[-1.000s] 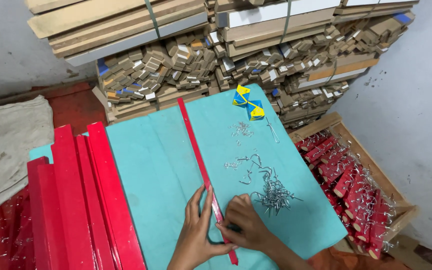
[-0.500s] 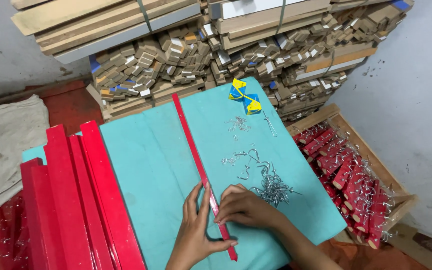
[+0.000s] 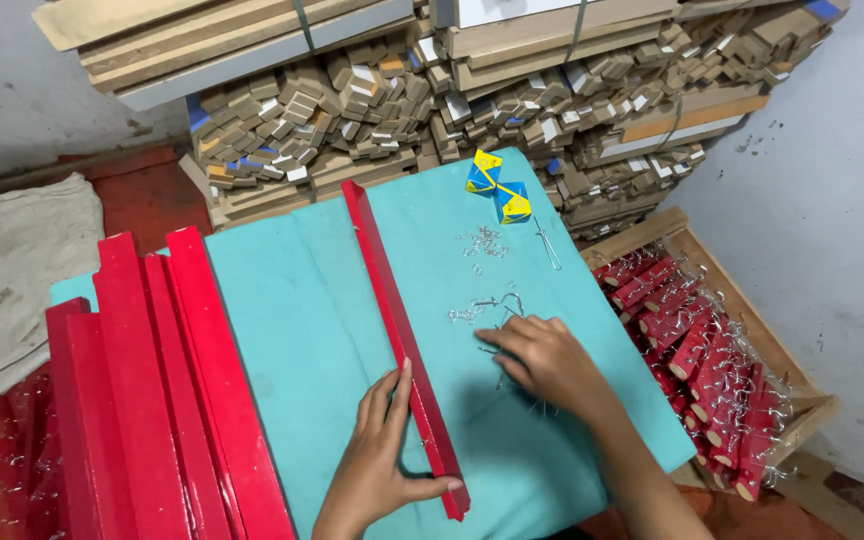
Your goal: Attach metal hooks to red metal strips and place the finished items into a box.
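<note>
A long red wooden bar (image 3: 392,315) lies lengthwise on a teal cloth-covered table (image 3: 292,320). My left hand (image 3: 377,455) rests flat against the bar's near end, thumb hooked under its tip. To the right of the bar, my right hand (image 3: 542,360) lies palm down over a heap of small metal wire hooks (image 3: 497,308), fingers spread on them. More loose hooks (image 3: 482,242) lie farther back, beside two small blue and yellow boxes (image 3: 498,187).
Several red bars (image 3: 142,390) are stacked on the table's left side. A wooden crate (image 3: 712,350) at the right holds short red pieces fitted with hooks. Bundled cardboard and wood pieces (image 3: 452,90) are piled behind. A grey sack (image 3: 7,270) lies at the left.
My right hand has left the red bar and moved right onto the heap of hooks. My left hand stays at the bar's near end. The camera has come closer.
</note>
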